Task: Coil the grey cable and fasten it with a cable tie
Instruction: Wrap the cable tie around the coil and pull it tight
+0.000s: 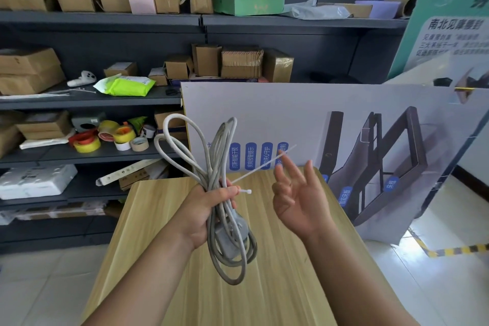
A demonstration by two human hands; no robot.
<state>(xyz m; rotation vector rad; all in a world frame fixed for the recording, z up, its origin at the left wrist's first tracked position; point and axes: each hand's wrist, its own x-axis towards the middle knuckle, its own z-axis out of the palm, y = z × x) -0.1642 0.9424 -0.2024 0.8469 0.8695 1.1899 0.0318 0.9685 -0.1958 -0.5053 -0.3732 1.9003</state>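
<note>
My left hand (209, 209) grips the grey cable (219, 145), coiled into several long loops, around its middle. The loops stick up above the fist and hang down below it, with a grey plug (229, 237) among the lower loops. A white cable tie (260, 167) goes around the bundle at my thumb; its small head (247, 191) pokes out to the right and its long tail points up and right. My right hand (297, 193) hovers just right of the bundle, palm up, fingers spread, holding nothing. The tie's tail passes behind its fingertips.
A light wooden table (264, 286) lies under both hands. A large printed board (330, 124) leans behind the table. Grey shelving (105, 20) at the left holds cardboard boxes, tape rolls (113, 136) and loose cable ties (53, 92). Tiled floor (449, 286) is on the right.
</note>
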